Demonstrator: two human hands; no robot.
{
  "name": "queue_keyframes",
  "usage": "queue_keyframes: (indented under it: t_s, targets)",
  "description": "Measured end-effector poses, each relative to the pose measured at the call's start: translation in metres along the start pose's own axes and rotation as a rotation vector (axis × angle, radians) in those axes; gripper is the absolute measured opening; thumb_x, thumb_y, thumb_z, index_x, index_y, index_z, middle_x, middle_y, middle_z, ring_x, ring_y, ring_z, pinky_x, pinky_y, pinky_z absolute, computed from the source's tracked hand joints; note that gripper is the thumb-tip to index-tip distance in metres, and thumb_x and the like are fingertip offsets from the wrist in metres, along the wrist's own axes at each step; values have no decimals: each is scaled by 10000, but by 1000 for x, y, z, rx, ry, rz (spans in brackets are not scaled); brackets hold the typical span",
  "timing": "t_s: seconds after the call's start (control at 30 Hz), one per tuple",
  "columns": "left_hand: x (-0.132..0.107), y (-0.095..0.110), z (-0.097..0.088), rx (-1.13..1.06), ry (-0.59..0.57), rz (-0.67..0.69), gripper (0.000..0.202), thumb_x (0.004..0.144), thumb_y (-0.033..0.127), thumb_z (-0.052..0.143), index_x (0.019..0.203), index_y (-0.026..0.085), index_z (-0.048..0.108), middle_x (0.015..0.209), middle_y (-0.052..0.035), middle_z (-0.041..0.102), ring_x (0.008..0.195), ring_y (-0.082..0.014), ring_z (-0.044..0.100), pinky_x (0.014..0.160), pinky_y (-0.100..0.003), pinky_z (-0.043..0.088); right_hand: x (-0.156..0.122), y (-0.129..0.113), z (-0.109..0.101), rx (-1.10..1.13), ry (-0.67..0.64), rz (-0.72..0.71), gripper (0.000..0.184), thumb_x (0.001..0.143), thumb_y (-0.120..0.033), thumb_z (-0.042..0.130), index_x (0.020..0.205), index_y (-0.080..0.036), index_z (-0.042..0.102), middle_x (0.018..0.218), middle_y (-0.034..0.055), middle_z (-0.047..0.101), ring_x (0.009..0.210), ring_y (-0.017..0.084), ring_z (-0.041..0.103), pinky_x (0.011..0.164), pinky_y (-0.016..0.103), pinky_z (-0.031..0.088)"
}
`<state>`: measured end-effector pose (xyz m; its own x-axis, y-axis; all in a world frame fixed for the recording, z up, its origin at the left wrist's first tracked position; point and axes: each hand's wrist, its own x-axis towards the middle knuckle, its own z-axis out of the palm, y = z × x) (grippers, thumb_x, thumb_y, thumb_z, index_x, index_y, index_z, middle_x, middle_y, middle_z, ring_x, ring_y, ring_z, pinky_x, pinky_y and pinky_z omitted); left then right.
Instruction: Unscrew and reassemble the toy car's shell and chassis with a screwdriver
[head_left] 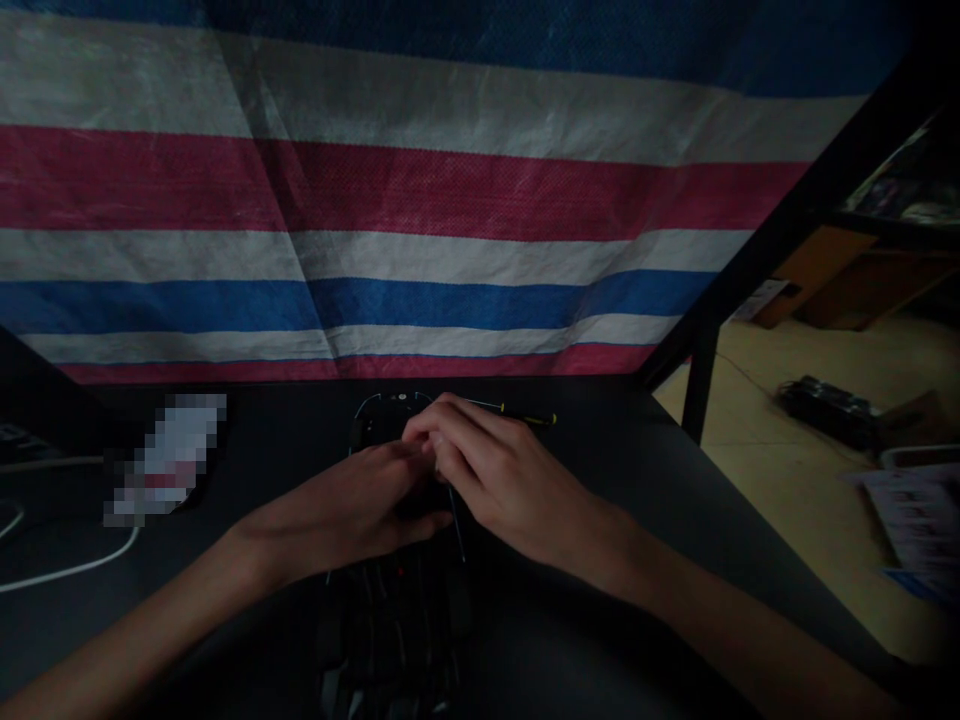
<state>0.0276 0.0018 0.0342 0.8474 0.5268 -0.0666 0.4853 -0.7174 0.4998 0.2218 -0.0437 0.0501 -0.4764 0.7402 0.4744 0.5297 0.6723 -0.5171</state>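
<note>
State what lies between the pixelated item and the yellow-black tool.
The head view shows desktop, then a dark object partly covered by the left hand and right hand.

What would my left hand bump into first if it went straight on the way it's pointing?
Most likely your right hand: its curled fingers lie right at the left hand's fingertips. They look to be touching, though depth is hard to judge in this dim view.

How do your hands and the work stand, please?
Left hand and right hand close together over dark device, grip hidden. Device partly covered by hands. Slim yellow-and-black tool lying beyond right hand.
</note>
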Motion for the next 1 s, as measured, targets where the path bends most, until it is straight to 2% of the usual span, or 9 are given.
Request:
queue_keyframes:
  t_s: [0.07,0.13,0.2,0.27,0.4,0.6,0.77,0.87,1.0]
  targets:
    - [1,0,0,-18,1,14,209,981,343,610,1103,182,662,1220,-81,677,1062,-245,674,941,-373,523,0,1,-1,-196,34,8,261,1050,-153,350,1166,-165,583,1102,79,691,1021,177,656,910,326,509]
    - [1,1,-1,-39,-8,17,207,977,320,619,1137,192,652,1288,-73,651,1137,-244,653,999,-365,502,-1,1,-4,-468,53,42,261,1047,-204,365,1123,-154,610,906,72,714,837,204,662,822,364,488]
    - [1,2,-2,-49,-21,-2,204,978,316,618,1144,200,643,1264,-61,657,1137,-241,654,1002,-360,498,-2,3,-10,-698,28,87,275,1048,-243,378,1037,-161,640,662,32,653,617,199,593,709,370,440]
    - [0,3,-4,-62,-24,-12,198,979,317,617,1146,213,641,1220,-46,669,1102,-234,665,972,-352,508,-4,4,-15,-783,-28,89,265,1051,-262,402,994,-175,645,565,6,592,533,195,536,629,354,385]
    - [0,5,-5,-71,-21,-12,202,977,322,623,1143,211,648,1260,-48,656,1084,-230,668,944,-345,515,-3,9,-25,-591,-70,-58,128,1023,-273,547,1063,-172,615,772,18,679,690,187,608,693,325,419]
    - [-1,4,-4,-53,-21,-15,178,985,333,620,1099,202,660,1221,-47,661,960,-202,690,859,-325,518,-1,15,-36,-248,-83,-138,202,994,-235,627,1185,-195,575,1166,42,680,1075,178,635,947,311,467]
    - [-2,1,-3,-41,13,5,201,986,353,623,1127,212,650,1054,-26,689,810,-180,682,809,-327,511,-1,17,-44,-18,-184,-132,235,976,-203,653,1202,-223,592,1166,24,673,1099,157,639,965,282,485]
    - [-2,-1,-2,-22,11,2,198,991,367,609,1091,201,654,973,-19,687,726,-167,660,785,-330,512,1,16,-44,106,-195,-116,282,957,-108,632,1206,-236,603,1183,10,675,1113,149,635,988,283,478]
    - [-3,-2,0,-24,-9,-10,219,996,386,583,1074,196,658,1025,-38,698,828,-191,681,775,-325,521,1,9,-32,263,-156,-48,392,869,38,536,1155,-218,618,1079,2,673,989,135,648,910,276,499]
